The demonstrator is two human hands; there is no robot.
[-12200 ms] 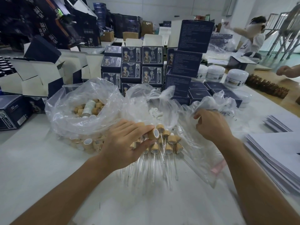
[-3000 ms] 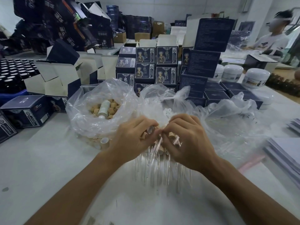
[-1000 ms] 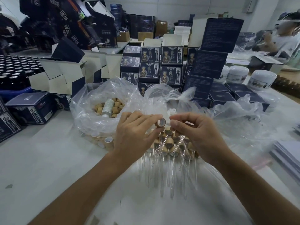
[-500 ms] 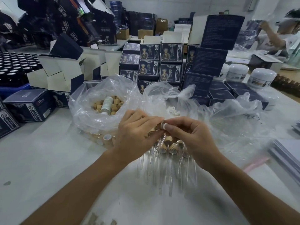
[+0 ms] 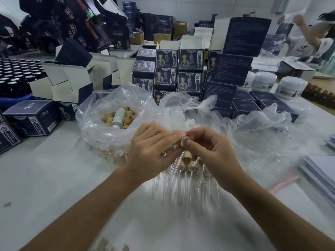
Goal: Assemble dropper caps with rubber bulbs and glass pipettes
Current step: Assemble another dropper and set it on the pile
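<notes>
My left hand [image 5: 154, 151] pinches a tan dropper cap [image 5: 182, 142] at the fingertips, above the table's middle. My right hand [image 5: 210, 151] meets it from the right, its thumb pressed against the cap's open end. What the right fingers hold is hidden. Under both hands lies a heap of assembled droppers [image 5: 188, 165], tan caps on top and clear glass pipettes [image 5: 181, 189] fanned toward me. A clear bag of loose tan caps [image 5: 119, 116] stands left of the hands. Small white rubber bulbs [image 5: 190, 122] show in a second clear bag behind them.
Dark blue product boxes [image 5: 181, 69] are stacked behind the bags, with open cartons [image 5: 72, 82] at the left. White jars [image 5: 290, 87] stand at the right. A crumpled clear bag [image 5: 262, 138] lies to the right, paper stacks [image 5: 320, 171] at the right edge. Another person [image 5: 311, 38] works at the far right.
A second ago my hands were a little apart, the cap held up in the left. They have since come together, and the right thumb now presses on the cap's end.
</notes>
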